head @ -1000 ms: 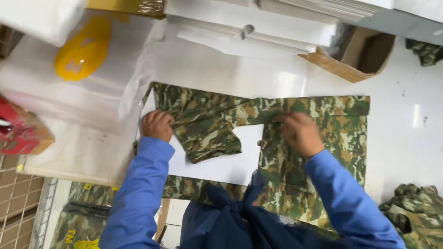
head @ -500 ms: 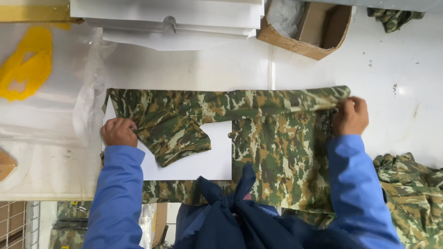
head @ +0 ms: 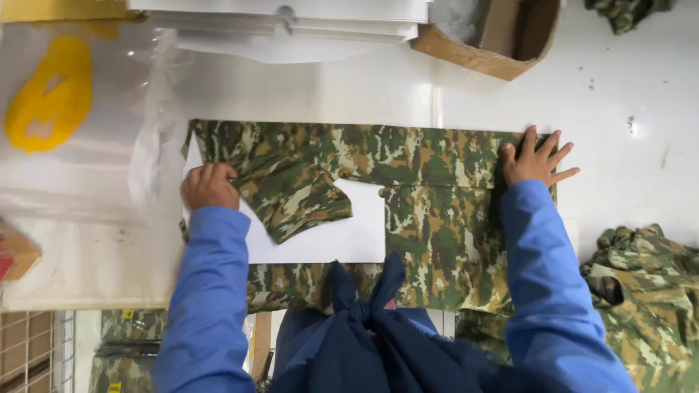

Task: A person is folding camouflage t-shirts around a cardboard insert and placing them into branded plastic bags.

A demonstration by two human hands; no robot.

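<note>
A camouflage garment [head: 429, 211] lies spread flat on a white table [head: 626, 109], with a white card sheet [head: 320, 236] partly under its folded sleeve. My left hand [head: 210, 186] rests curled on the garment's left end, near the sleeve. Fingers spread, my right hand [head: 535, 159] presses flat on the garment's right end. Both arms wear blue sleeves. A dark blue knotted cloth [head: 364, 327] at my waist hides the garment's near edge.
Clear plastic bags with a yellow print [head: 51, 94] lie at the left. A stack of white sheets [head: 291, 22] and an open cardboard box [head: 495, 36] stand at the back. More camouflage garments are heaped at the right [head: 648, 291] and far corner [head: 626, 11].
My right hand slid rightward along the garment to its far right end and opened flat. The garment now lies stretched out flatter. My left hand stayed at the left end.
</note>
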